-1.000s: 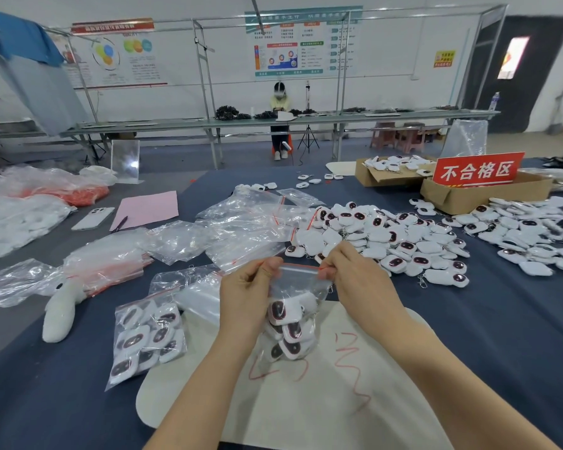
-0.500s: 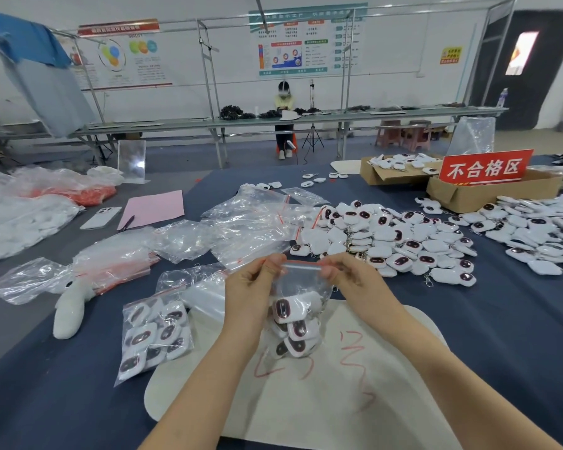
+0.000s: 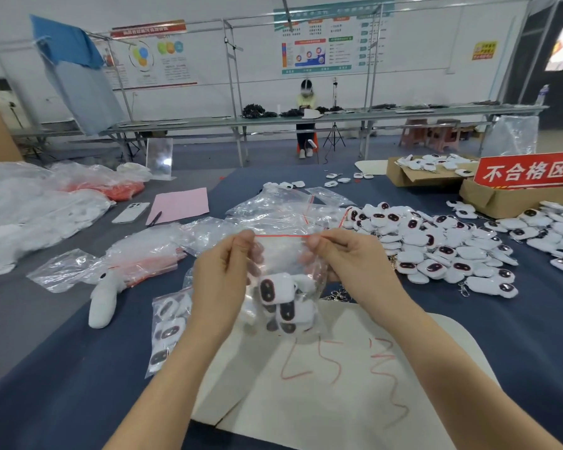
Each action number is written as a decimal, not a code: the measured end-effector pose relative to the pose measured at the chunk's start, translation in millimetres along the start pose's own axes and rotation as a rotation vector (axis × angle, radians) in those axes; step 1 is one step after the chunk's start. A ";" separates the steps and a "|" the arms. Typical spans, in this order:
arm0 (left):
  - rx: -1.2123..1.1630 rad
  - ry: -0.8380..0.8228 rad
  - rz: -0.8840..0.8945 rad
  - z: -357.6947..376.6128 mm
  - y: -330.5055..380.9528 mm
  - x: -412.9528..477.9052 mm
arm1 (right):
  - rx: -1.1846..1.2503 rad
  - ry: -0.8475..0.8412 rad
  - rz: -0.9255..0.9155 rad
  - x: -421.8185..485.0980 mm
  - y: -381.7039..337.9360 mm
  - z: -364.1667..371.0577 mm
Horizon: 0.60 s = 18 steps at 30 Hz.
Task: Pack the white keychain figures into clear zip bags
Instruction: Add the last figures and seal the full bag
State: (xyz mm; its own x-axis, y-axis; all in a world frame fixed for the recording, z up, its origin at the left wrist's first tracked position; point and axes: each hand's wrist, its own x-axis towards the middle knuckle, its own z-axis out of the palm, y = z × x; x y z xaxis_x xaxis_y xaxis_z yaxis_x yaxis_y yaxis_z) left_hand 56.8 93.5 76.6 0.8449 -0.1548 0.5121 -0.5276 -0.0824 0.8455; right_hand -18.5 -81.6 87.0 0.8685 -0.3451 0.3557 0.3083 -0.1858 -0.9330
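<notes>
— While the white sheet (image 3: 338,401) is lying closest to us, what are the 2 hands doing above it?
— The left hand (image 3: 221,280) and the right hand (image 3: 348,258) are each pinching 1 top corner of the clear zip bag (image 3: 283,254). It is hanging between them, off the table.
— Which way is the red zip line (image 3: 281,236) running?
— Side to side, from 1 hand to the other. Both hands are just as near it. I think pressing along it comes next, but I cannot tell if it is shut.
— What is sitting inside?
— White keychain figures (image 3: 273,289), bunching at the bottom.
— And farther away?
— A packed bag (image 3: 168,323) is lying to the left, empty bags (image 3: 273,212) are heaping up behind, loose figures (image 3: 436,245) are piling up on the right, and a cardboard box (image 3: 400,177) is holding more at the back.
</notes>
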 end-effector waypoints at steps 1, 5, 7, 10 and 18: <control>0.027 0.012 0.017 -8.2 -0.7 7.3 | 0.036 -0.013 0.012 6.2 -2.0 9.2; 0.251 0.019 -0.027 -38.0 -29.7 38.0 | 0.011 -0.076 0.097 31.2 14.9 43.1; 0.353 0.020 -0.161 -54.1 -57.1 48.9 | -0.045 -0.084 0.199 39.7 33.7 47.9; 0.506 -0.038 -0.327 -76.1 -101.1 59.3 | -0.138 -0.029 0.354 44.6 63.5 40.5; 1.128 -0.265 -0.073 6.1 -106.9 87.2 | 0.137 0.208 0.615 49.6 95.0 5.8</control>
State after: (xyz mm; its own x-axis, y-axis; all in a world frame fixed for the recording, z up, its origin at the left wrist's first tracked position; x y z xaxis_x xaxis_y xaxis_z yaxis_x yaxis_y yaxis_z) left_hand 186.3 82.8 29.9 0.9020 -0.3035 0.3071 -0.3702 -0.9097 0.1882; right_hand 56.1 -111.1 15.7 0.8133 -0.5236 -0.2537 -0.1613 0.2161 -0.9630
